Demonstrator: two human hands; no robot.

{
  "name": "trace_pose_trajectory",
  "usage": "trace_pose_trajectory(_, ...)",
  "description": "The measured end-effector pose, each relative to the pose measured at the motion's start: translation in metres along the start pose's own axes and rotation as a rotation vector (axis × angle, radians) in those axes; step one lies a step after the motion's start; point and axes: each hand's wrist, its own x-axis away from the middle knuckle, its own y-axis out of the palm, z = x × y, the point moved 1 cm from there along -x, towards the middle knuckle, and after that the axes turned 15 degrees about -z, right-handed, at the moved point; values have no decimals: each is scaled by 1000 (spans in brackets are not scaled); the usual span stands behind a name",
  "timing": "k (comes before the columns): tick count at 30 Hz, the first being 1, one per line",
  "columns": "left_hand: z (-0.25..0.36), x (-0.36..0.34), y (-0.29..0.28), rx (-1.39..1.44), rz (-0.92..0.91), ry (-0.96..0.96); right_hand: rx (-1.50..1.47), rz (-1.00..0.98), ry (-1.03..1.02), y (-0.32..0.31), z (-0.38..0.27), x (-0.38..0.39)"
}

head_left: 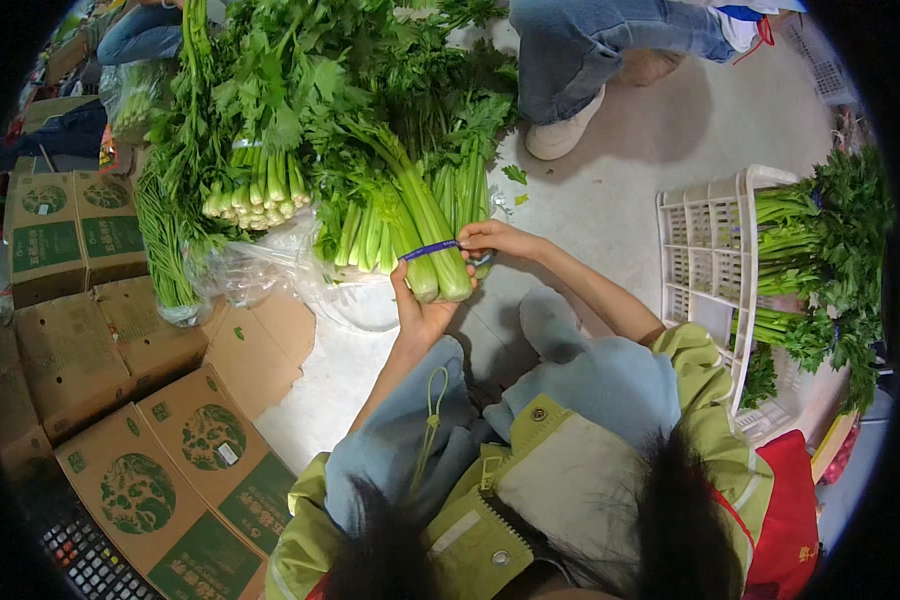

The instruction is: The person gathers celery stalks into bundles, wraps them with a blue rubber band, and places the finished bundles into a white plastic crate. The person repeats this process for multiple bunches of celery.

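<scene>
My left hand (425, 312) cups a bunch of celery (438, 278) from below, close to its cut root ends. A purple band (428, 250) runs across the stalks near that end. My right hand (498, 240) pinches the band's right end between thumb and fingertips. The leafy tops point away from me, over a heap of more celery (365, 235). Whether the band closes around the back of the bunch is hidden.
Left of the heap lie a tied bunch of thin-stalked greens (260, 190) and clear plastic wrap (245, 270). Printed cardboard boxes (135, 490) are stacked at left. A white crate (705, 240) at right holds banded celery. Another person's shoe (565, 128) stands beyond.
</scene>
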Motion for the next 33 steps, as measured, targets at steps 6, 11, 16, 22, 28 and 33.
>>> trace_pose_trajectory(6, -1, 3, 1, 35, 22, 1, 61, 10, -7, 1, 6, 20)
trace_pose_trajectory(11, 0, 3, 1, -3, 44, -23, 90, -53, 144, -10, -11, 1)
trace_pose_trajectory(16, -6, 1, -4, 81, -12, -59, 536, -237, 329, -12, -9, -39)
trace_pose_trajectory(22, -28, -6, -31, -80, 22, -99, 920, 232, -6, -9, -29, -34)
trace_pose_trajectory(28, -59, -14, -72, -284, 14, -62, 1402, 78, -400, 57, -47, -66)
trace_pose_trajectory(33, -65, -14, -84, -858, -51, 85, 1438, -585, 592, 89, -25, -102)
